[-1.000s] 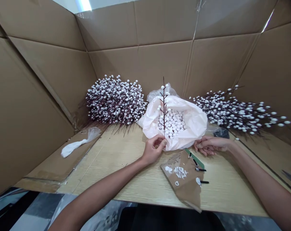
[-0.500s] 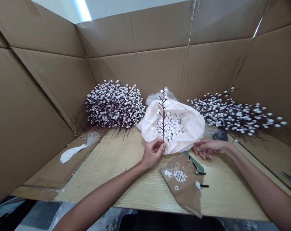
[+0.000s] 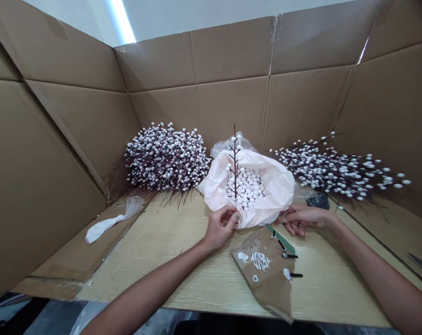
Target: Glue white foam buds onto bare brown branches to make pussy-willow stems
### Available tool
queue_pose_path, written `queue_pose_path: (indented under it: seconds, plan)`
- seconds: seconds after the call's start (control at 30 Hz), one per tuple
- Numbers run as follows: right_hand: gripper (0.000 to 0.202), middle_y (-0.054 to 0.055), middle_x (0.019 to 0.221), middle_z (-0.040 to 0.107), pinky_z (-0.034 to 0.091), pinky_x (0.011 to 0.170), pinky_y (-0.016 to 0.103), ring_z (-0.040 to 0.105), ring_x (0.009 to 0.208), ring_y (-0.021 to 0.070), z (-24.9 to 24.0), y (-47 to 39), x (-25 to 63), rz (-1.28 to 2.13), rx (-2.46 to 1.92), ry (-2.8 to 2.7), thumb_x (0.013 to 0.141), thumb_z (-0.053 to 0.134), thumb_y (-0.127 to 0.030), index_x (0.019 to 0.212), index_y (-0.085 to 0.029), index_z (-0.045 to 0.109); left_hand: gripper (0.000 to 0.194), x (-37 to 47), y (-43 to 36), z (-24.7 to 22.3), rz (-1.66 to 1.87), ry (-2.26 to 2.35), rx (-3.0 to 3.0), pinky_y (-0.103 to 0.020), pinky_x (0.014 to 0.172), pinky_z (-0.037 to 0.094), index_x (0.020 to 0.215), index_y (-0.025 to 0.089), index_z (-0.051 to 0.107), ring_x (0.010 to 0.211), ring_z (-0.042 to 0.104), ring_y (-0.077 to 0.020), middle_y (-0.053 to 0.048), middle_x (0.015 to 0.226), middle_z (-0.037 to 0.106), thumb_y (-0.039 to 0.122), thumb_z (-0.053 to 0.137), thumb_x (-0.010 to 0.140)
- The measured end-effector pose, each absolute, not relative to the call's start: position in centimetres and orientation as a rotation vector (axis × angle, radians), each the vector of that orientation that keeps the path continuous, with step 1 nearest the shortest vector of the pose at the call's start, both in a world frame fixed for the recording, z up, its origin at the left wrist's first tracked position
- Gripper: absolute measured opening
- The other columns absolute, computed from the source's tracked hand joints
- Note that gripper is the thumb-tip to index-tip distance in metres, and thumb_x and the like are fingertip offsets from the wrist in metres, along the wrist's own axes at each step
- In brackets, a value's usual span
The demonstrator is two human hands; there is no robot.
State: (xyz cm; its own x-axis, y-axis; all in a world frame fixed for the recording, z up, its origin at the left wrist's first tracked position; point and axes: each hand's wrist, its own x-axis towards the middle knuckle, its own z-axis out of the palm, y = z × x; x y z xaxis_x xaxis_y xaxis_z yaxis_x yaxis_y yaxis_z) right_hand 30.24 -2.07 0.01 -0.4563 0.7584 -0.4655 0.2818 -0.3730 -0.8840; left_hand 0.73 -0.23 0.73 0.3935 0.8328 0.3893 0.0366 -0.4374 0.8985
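a pale wood-grain table (image 3: 211, 274) fills the lower middle of the frame, walled on three sides by tall brown cardboard panels (image 3: 231, 65); above them, at the upper left, a strip of ceiling light (image 3: 122, 23) shows. a flat cardboard sheet (image 3: 74, 260) lies along the table's left edge, with a crumpled white plastic bag (image 3: 109, 221) on it.

at the centre of the frame an open pale pink plastic bag (image 3: 273, 186) sits on the table, full of small white foam balls (image 3: 247, 186). to its left a dense pile of finished dark stems with white berries (image 3: 167, 158) leans against the back wall; to its right a looser pile of berry stems (image 3: 336, 170) spreads toward the right edge.

the left hand (image 3: 219, 228) is just below the bag, fingers pinched on the base of a dark twig stem (image 3: 235, 167) held upright in front of the bag, a few white balls on its branches. the right hand (image 3: 301, 217) rests at the bag's lower right edge with fingers curled together; whether it grips anything cannot be told. between and below the hands lies a brown cardboard scrap (image 3: 266, 267) smeared with white glue, with small black-tipped pieces beside it.
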Motion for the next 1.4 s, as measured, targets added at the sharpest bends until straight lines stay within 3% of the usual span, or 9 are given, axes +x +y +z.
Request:
queue_pose_path:
  seconds: [0.47, 1.17, 1.4]
  plan:
    - [0.032, 0.005, 0.054, 0.066, 0.044, 0.032, 0.013, 0.055, 0.035, 0.0083, 0.2, -2.3, 29.8, 1.847, -1.447, -1.471, 0.075, 0.070, -0.042, 0.080, -0.012, 0.058, 0.018, 0.7, -0.3, 0.8, 1.151, 0.747, 1.810, -0.022, 0.060, 0.048, 0.083, 0.012, 0.062, 0.062, 0.059, -0.0113, -0.004, 0.073, 0.062, 0.029, 0.061, 0.082]
    - [0.033, 0.005, 0.057, 0.067, 0.046, 0.035, 0.015, 0.056, 0.037, 0.0087, 0.1, -2.0, 30.3, 1.823, -1.421, -1.533, 0.074, 0.070, -0.040, 0.087, -0.012, 0.058, 0.017, 0.9, 0.1, 0.7, 1.184, 0.742, 1.854, -0.021, 0.059, 0.048, 0.080, 0.014, 0.061, 0.061, 0.059, -0.0108, -0.002, 0.072, 0.061, 0.031, 0.060, 0.082]
    - [0.031, 0.002, 0.065, 0.065, 0.050, 0.048, 0.013, 0.058, 0.049, 0.0057, 0.9, -4.0, 30.4, 1.667, -1.375, -1.434, 0.074, 0.071, -0.039, 0.083, -0.012, 0.058, 0.019, 1.3, 0.4, 0.6, 1.182, 0.712, 1.868, -0.021, 0.057, 0.048, 0.079, 0.015, 0.060, 0.059, 0.057, -0.0108, -0.001, 0.068, 0.059, 0.033, 0.060, 0.081]
